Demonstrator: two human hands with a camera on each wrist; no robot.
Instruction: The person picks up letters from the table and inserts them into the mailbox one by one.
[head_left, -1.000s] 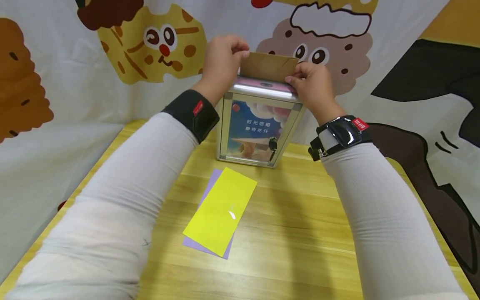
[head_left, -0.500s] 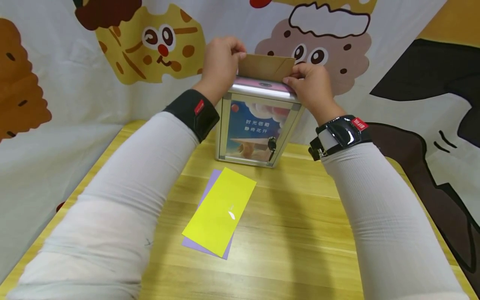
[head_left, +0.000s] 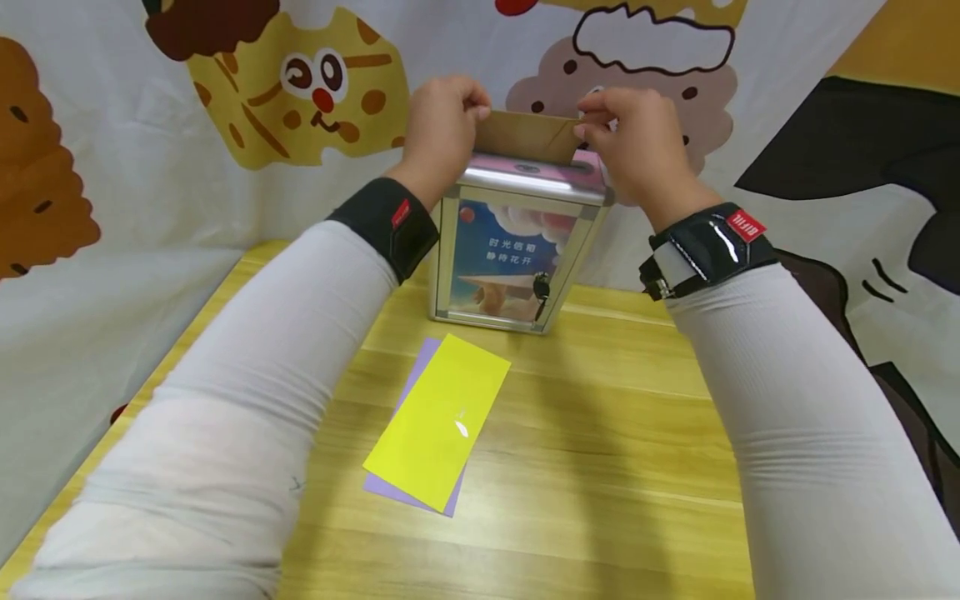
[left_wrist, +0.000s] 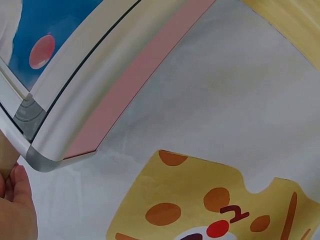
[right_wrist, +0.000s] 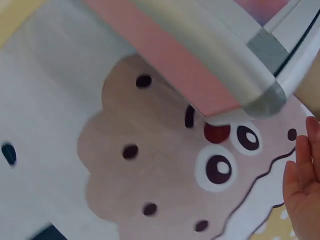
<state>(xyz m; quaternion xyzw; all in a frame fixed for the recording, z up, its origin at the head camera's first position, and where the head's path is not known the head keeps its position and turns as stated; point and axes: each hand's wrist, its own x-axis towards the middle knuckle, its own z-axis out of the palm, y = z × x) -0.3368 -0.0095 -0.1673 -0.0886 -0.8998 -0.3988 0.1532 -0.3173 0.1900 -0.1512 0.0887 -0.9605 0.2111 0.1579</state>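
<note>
A brown paper envelope stands upright at the top of a silver-framed letter box, its lower part hidden in the box top. My left hand pinches the envelope's left edge. At its upper right corner is my right hand, thumb and forefinger apart on either side of the corner. In the left wrist view, thumb and fingers meet at the brown paper beyond the box corner. The right wrist view shows the other fingers fairly straight beside the box's pink-topped end.
A yellow envelope lies over a purple one on the wooden table, in front of the box. A lock with a key sits on the box door. Behind hangs a white cloth with cartoon prints.
My right hand has moved up and away from the box top to the envelope's upper right corner. The left hand keeps its hold on the left edge. The view shifts slightly.
</note>
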